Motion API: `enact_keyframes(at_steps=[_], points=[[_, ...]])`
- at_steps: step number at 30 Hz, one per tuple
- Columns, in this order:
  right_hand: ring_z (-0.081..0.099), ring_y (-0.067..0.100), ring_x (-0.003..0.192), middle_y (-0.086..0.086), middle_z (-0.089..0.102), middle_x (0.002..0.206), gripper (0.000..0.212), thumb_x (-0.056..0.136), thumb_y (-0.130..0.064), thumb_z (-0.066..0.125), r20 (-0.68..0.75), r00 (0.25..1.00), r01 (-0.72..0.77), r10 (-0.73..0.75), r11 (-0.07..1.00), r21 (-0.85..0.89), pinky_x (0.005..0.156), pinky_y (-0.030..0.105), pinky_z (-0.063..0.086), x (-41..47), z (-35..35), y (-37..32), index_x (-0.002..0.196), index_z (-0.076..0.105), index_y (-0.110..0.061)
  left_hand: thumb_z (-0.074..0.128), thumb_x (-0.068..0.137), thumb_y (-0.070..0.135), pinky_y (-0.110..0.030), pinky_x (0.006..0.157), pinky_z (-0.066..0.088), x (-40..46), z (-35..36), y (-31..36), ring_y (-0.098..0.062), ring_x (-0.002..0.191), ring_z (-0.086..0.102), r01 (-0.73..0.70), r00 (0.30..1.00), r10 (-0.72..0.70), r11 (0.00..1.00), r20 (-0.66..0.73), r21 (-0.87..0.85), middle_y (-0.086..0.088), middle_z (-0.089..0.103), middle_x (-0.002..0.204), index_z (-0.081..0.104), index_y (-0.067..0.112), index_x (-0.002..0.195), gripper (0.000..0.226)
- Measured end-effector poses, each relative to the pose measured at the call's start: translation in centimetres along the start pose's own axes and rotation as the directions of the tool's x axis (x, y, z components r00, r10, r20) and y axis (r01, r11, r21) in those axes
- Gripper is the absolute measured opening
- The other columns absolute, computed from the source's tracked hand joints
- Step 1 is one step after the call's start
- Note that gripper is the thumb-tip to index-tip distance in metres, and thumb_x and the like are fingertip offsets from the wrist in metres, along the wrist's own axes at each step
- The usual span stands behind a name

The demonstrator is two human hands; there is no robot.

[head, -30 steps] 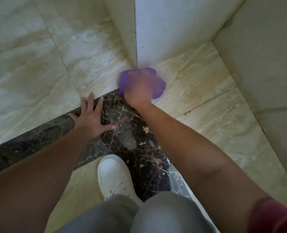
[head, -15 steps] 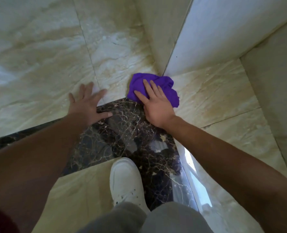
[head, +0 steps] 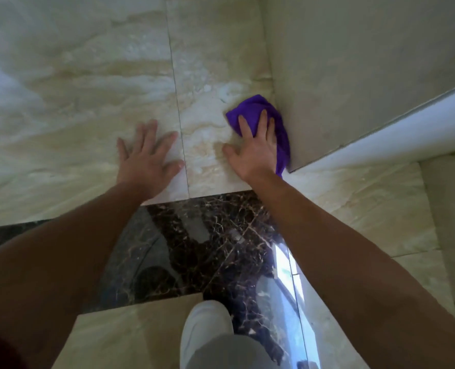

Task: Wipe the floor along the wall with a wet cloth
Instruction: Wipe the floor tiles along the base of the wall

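Observation:
A purple cloth (head: pixel 250 110) lies bunched on the beige marble floor (head: pixel 207 75), pressed against the foot of the beige wall (head: pixel 341 75). My right hand (head: pixel 253 150) lies flat on the cloth with fingers spread, pinning it down; part of the cloth is hidden under the palm. My left hand (head: pixel 147 158) rests flat on the beige floor to the left, fingers apart, holding nothing.
A dark brown marble strip (head: pixel 207 235) crosses the floor below my hands. The wall ends at a corner (head: pixel 290 170), with a white face (head: pixel 407 129) running right. My white shoe (head: pixel 205 326) and grey trouser leg (head: pixel 226 352) are at the bottom.
My right hand has slid the cloth from the wall's corner forward along the foot of the wall. My left hand has moved off the dark strip onto the beige tile.

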State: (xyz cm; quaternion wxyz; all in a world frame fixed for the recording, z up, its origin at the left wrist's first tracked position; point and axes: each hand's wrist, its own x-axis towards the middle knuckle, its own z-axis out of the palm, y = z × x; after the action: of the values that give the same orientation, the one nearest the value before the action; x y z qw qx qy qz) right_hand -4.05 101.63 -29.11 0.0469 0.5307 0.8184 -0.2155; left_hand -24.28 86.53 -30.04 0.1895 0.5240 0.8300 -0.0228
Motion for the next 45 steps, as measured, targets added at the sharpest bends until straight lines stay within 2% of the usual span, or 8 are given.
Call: enact_keyframes(at_steps=[7,10,12,14,17,27,32,45], points=[[0.004,0.040,0.156,0.016,0.003,0.170,0.082,0.090,-0.070,0.038,-0.123,0.992,0.011,-0.022,0.996,-0.089,0.124,0.051,0.011,5.7,0.8,-0.9,0.160,0.019,-0.031,0.022,0.094,0.074,-0.069,0.121,-0.002,6.1,-1.8,-1.0,-0.033,0.158,-0.015,-0.072,0.996,0.068,0.995,0.058,0.072,-0.006,-0.013,0.172,0.002,0.040,0.159,0.076],[0.007,0.039,0.156,0.016,0.006,0.170,0.078,0.092,-0.067,0.036,-0.165,0.986,0.010,-0.028,0.994,-0.108,0.125,0.050,0.011,8.3,0.5,-1.5,0.160,0.022,-0.031,0.016,0.097,0.073,-0.069,0.122,0.000,6.9,-1.3,-2.3,-0.035,0.158,-0.010,-0.145,0.986,0.153,0.983,-0.067,0.115,-0.009,-0.008,0.172,0.009,0.037,0.160,0.073],[0.009,0.039,0.156,0.017,0.009,0.170,0.077,0.093,-0.065,0.036,-0.201,0.980,-0.006,-0.017,0.994,-0.113,0.125,0.050,0.013,9.7,0.4,-2.1,0.160,0.024,-0.030,0.017,0.100,0.065,-0.065,0.124,0.000,8.5,-1.7,-2.9,-0.035,0.158,-0.006,-0.075,0.978,0.084,0.996,-0.193,0.055,-0.011,-0.005,0.172,0.010,0.029,0.161,0.072],[0.011,0.039,0.156,0.017,0.010,0.170,0.075,0.094,-0.065,0.034,-0.222,0.975,-0.024,-0.004,0.992,-0.122,0.125,0.050,0.014,11.3,0.3,-2.8,0.160,0.025,-0.029,0.017,0.099,0.065,-0.063,0.124,-0.003,11.4,-2.8,-3.2,-0.034,0.159,-0.006,0.002,0.976,-0.005,1.000,-0.217,-0.015,-0.011,-0.004,0.172,0.008,0.024,0.162,0.075],[0.010,0.039,0.156,0.016,0.008,0.170,0.074,0.095,-0.064,0.034,-0.208,0.978,-0.034,0.012,0.994,-0.103,0.125,0.050,0.013,13.2,-0.1,-3.5,0.160,0.024,-0.030,0.013,0.096,0.071,-0.064,0.124,-0.004,14.4,-3.8,-3.4,-0.031,0.158,-0.010,0.024,0.989,-0.022,1.000,-0.147,0.009,-0.008,-0.006,0.172,0.009,0.026,0.162,0.080],[-0.001,0.034,0.158,0.012,-0.003,0.171,0.069,0.099,-0.058,0.034,-0.147,0.981,-0.135,0.126,0.990,-0.052,0.127,0.046,0.006,26.7,-3.9,-8.3,0.161,0.018,-0.034,0.025,0.096,0.063,-0.060,0.126,0.002,15.5,-2.8,-4.3,-0.028,0.160,-0.002,0.028,0.974,-0.034,0.999,-0.224,-0.031,-0.005,0.003,0.173,0.017,0.029,0.161,0.074],[-0.002,0.035,0.158,0.013,-0.002,0.171,0.070,0.097,-0.058,0.036,-0.121,0.986,-0.125,0.117,0.990,-0.065,0.127,0.047,0.005,31.4,-5.7,-10.1,0.160,0.019,-0.033,0.029,0.096,0.063,-0.060,0.126,0.004,15.6,-3.0,-4.5,-0.028,0.160,0.000,0.058,0.977,-0.064,0.998,-0.203,-0.038,-0.012,0.004,0.172,0.018,0.018,0.161,0.080],[0.004,0.037,0.157,0.015,0.004,0.170,0.076,0.093,-0.073,0.036,-0.123,0.992,-0.052,0.034,0.988,-0.147,0.125,0.049,0.006,40.8,-8.8,-12.2,0.158,0.024,-0.036,0.037,0.092,0.061,-0.063,0.124,0.012,15.8,-2.8,-4.8,-0.033,0.158,0.013,0.034,0.973,-0.026,0.999,-0.231,0.033,-0.012,0.018,0.170,0.032,0.013,0.158,0.082]])
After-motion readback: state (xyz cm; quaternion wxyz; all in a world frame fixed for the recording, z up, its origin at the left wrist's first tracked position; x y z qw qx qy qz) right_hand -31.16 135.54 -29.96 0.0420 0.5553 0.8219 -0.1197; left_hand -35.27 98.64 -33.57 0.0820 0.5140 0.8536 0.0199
